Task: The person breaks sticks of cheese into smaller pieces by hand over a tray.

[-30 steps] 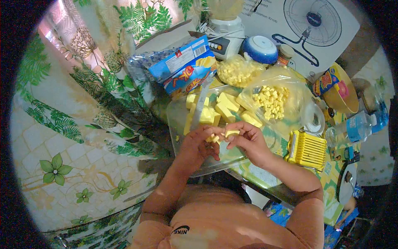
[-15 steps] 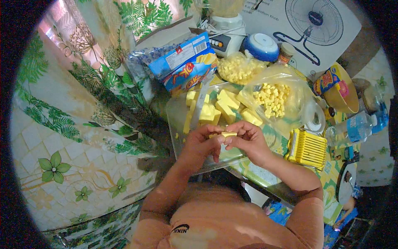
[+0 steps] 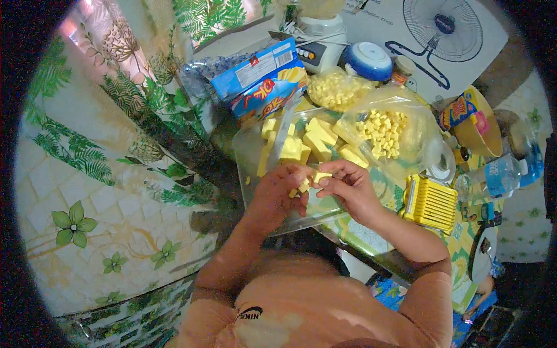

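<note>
Cupped in my left hand (image 3: 277,188) are a few small cheese cubes (image 3: 300,189), with the fingers curled round them. My right hand (image 3: 353,188) pinches a short cheese piece (image 3: 321,177) between thumb and fingers, close to the left fingertips. Both hands are above the near part of a clear plastic tray (image 3: 242,152). Larger cheese blocks (image 3: 319,138) lie on the tray just beyond them. A long knife blade (image 3: 282,134) lies across the blocks, its near end close to my left hand. An open plastic bag with cheese cubes (image 3: 383,133) rests right of the blocks.
A yellow slicer (image 3: 432,206) lies on the right, near a water bottle (image 3: 493,178). Behind the tray stand a blue cheese box (image 3: 261,78), a knotted bag of cubes (image 3: 337,88), a blender (image 3: 319,40) and a blue bowl (image 3: 368,61). Curtains (image 3: 127,116) hang at left.
My hands have drawn slightly apart. Several small cubes now show in my left hand, while a short piece stays in my right fingers.
</note>
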The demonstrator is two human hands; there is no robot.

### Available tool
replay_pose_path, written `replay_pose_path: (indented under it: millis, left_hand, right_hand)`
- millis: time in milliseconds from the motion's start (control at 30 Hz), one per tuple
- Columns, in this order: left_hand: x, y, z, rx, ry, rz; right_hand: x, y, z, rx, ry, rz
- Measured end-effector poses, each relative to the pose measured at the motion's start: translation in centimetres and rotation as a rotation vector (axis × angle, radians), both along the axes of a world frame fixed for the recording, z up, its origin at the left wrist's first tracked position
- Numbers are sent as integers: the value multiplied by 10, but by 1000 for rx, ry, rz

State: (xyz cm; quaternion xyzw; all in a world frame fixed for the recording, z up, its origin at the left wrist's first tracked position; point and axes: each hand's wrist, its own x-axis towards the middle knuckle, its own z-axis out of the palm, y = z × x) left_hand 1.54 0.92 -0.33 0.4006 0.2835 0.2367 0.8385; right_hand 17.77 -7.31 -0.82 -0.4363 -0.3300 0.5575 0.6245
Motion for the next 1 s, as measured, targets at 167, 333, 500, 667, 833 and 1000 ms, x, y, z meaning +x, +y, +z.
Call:
replay_pose_path:
  millis: [167,333,500,667,833,1000]
  left_hand:
    - [3,-4,-2,168,36,-8]
    - [4,-5,-7,188,20,2]
    - [3,-4,-5,110,19,3]
    - [2,-2,-7,11,3,10]
    - [-1,2,-10,-72,-125,-26]
    - [2,-1,-6,-1,-17,-22]
  right_hand:
    - [1,-1,-3,23,-28,44]
    - [0,-1,2,8,1,50]
    - [2,-1,-3,0,5,47]
    - [-1,0,2,1,16,19]
    - [1,1,-1,2,23,17]
    - [1,0,0,-20,-50,9]
